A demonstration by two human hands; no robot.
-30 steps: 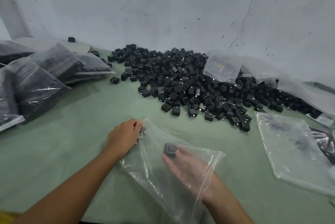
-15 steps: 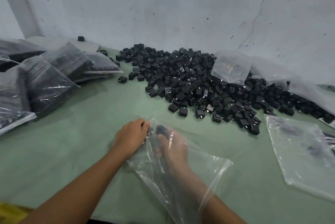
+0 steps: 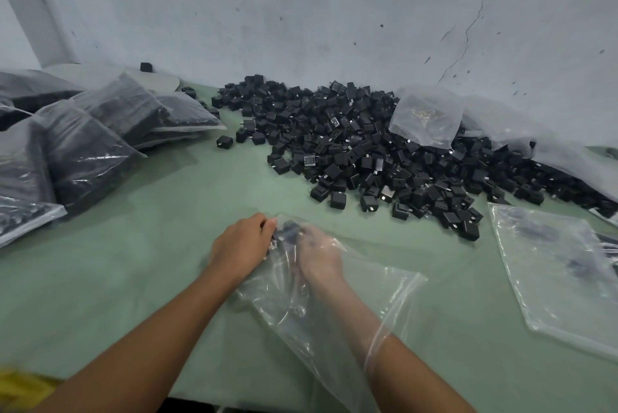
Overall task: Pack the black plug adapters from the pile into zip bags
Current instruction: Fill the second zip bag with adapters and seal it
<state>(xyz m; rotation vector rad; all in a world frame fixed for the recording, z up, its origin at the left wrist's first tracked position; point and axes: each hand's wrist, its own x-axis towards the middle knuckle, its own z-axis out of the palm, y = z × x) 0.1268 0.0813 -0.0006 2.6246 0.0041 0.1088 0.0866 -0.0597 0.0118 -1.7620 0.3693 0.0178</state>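
A clear zip bag [image 3: 374,299] lies on the green table in front of me. My right hand [image 3: 317,255] is inside it up to the wrist, at the bag's far corner, and seems to hold a black plug adapter [image 3: 290,231]; the plastic blurs it. My left hand [image 3: 242,247] grips that corner of the bag from outside, next to the adapter. The big pile of black plug adapters [image 3: 368,155] spreads along the wall behind.
Several filled zip bags [image 3: 100,131] are stacked at the left. An empty clear bag [image 3: 561,275] lies at the right, and more clear bags [image 3: 426,118] rest on the pile. The grey wall closes the back.
My right hand has pushed deeper into the bag, carrying the adapter from the middle to the far corner beside my left hand. The left hand has stayed on the corner.
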